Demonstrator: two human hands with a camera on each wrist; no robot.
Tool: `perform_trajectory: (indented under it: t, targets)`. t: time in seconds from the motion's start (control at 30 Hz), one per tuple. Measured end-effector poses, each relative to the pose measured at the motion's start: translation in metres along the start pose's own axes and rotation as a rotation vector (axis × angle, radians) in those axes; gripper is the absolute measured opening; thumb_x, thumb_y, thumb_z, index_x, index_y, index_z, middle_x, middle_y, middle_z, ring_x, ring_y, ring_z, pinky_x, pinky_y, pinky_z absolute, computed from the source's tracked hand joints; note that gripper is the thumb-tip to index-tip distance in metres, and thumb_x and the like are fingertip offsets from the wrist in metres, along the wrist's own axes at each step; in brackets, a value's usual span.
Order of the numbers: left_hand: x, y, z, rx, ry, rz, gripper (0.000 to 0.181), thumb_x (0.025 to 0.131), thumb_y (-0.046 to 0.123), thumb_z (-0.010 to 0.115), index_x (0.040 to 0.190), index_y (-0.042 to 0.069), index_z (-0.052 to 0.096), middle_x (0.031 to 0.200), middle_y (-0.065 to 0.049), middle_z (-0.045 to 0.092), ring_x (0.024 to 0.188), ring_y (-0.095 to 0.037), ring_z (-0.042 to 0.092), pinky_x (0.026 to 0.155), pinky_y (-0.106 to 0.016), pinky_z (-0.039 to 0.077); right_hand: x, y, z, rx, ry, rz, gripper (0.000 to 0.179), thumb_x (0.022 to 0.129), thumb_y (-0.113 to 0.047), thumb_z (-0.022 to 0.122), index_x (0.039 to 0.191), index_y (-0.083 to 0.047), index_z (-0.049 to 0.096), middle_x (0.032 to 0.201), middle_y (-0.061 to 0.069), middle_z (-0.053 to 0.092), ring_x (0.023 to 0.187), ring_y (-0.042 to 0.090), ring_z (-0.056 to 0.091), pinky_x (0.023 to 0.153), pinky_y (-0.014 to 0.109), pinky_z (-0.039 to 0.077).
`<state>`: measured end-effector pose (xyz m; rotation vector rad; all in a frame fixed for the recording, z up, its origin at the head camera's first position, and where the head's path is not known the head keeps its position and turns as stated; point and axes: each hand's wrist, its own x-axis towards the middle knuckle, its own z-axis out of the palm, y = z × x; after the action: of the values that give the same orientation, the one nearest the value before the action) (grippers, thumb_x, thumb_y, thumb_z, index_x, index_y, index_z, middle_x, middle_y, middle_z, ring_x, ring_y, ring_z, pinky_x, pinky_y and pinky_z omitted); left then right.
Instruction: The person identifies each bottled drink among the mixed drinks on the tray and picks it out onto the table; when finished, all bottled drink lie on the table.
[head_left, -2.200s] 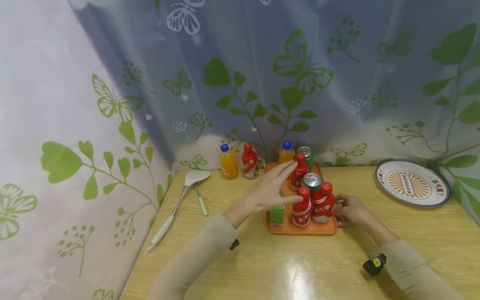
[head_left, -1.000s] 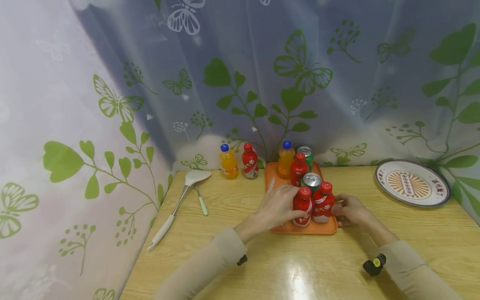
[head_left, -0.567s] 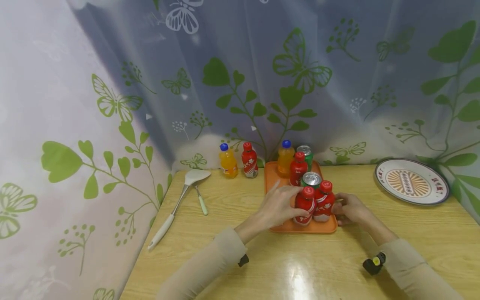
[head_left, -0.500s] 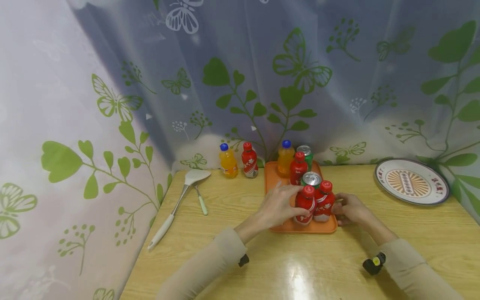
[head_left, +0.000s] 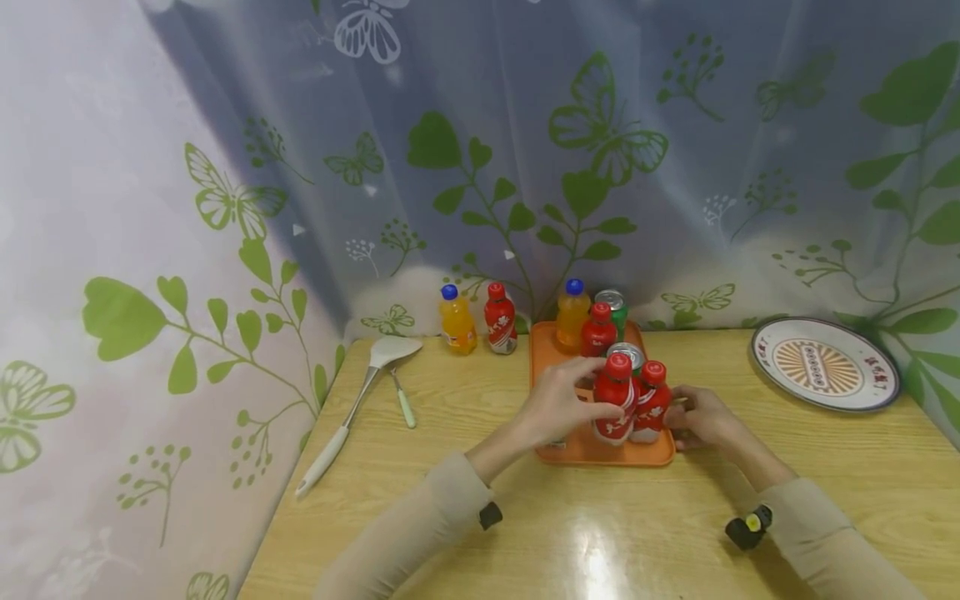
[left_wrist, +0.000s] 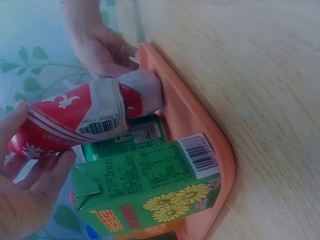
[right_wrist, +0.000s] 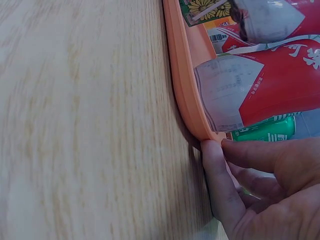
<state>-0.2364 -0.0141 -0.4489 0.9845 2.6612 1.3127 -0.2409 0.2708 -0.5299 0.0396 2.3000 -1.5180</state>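
My left hand [head_left: 551, 407] grips a red drink bottle [head_left: 617, 398] between thumb and fingers. In the left wrist view the held bottle [left_wrist: 75, 120] is raised off the tray, its base in the air. My right hand [head_left: 703, 419] pinches the right side of the orange tray [head_left: 600, 457]; in the right wrist view thumb and finger meet on the tray rim [right_wrist: 192, 107]. Another red bottle [head_left: 651, 407] stands on the tray beside that hand. A green carton [left_wrist: 145, 177] with yellow flowers stands near the left hand, mostly hidden in the head view.
Farther back on the tray stand a red bottle [head_left: 598, 335], an orange drink bottle [head_left: 573, 321] and green cans [head_left: 612, 307]. Left of it are an orange bottle [head_left: 457, 323], a red bottle [head_left: 500, 321], a spatula [head_left: 348, 408] and a fork [head_left: 403, 402]. A plate [head_left: 825, 367] leans at right.
My left hand came down to the front-left red bottle, took hold of it, then lifted it slightly up and to the right. My right hand stays on the tray's side.
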Motion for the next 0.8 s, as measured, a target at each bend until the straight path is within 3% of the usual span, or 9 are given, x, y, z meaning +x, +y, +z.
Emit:
perform_trajectory:
  t: [0.13, 0.3, 0.53, 0.8]
  targets:
    - [0.001, 0.001, -0.003, -0.115, -0.001, -0.027, 0.062, 0.085, 0.024, 0.090, 0.141, 0.014, 0.065, 0.132, -0.003, 0.074, 0.111, -0.014, 0.073, 0.094, -0.037, 0.064, 0.001, 0.000, 0.000, -0.002, -0.004, -0.001, 0.053, 0.102, -0.001, 0.057, 0.148, 0.015, 0.035, 0.113, 0.024, 0.061, 0.085, 0.016, 0.066, 0.066, 0.031, 0.064]
    - [0.003, 0.001, -0.011, -0.265, -0.038, -0.061, 0.062, 0.084, 0.022, 0.091, 0.140, 0.020, 0.065, 0.128, -0.002, 0.074, 0.107, -0.009, 0.069, 0.091, -0.028, 0.061, 0.002, 0.001, 0.000, 0.003, -0.008, -0.005, 0.053, 0.102, -0.001, 0.057, 0.147, 0.016, 0.035, 0.109, 0.021, 0.061, 0.083, 0.015, 0.066, 0.065, 0.030, 0.063]
    - [0.014, 0.002, -0.026, -0.434, -0.173, -0.039, 0.062, 0.087, 0.010, 0.086, 0.144, 0.014, 0.062, 0.139, -0.009, 0.068, 0.116, -0.010, 0.067, 0.098, -0.025, 0.059, 0.001, -0.001, -0.001, -0.014, -0.006, 0.010, 0.052, 0.103, -0.002, 0.058, 0.148, 0.014, 0.036, 0.112, 0.021, 0.063, 0.086, 0.015, 0.066, 0.067, 0.031, 0.064]
    - [0.020, 0.005, -0.044, -0.522, -0.251, -0.185, 0.068, 0.089, 0.008, 0.082, 0.152, 0.015, 0.056, 0.148, -0.008, 0.062, 0.121, -0.016, 0.068, 0.098, -0.029, 0.061, 0.000, -0.004, 0.000, -0.018, -0.010, 0.021, 0.053, 0.103, -0.003, 0.058, 0.147, 0.014, 0.035, 0.111, 0.019, 0.064, 0.086, 0.015, 0.066, 0.067, 0.031, 0.064]
